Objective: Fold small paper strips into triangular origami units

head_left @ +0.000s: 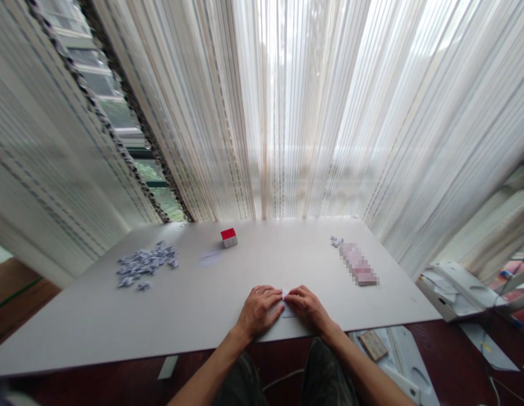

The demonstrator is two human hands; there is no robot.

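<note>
Both my hands rest on the near edge of a white table [118,321], pressing a small piece of white paper [288,309] between them. My left hand [258,310] lies over the paper's left side with its fingers curled down onto it. My right hand [307,307] covers the right side, its fingertips pinching a folded corner that sticks up between the two hands. Most of the paper is hidden under my fingers.
A heap of several small folded paper pieces [144,264] lies at the table's left. A red and white box [229,237] and a paper slip [209,258] sit mid-back. A flat pack [358,263] lies right. Curtains hang behind. Cartons [450,293] clutter the floor.
</note>
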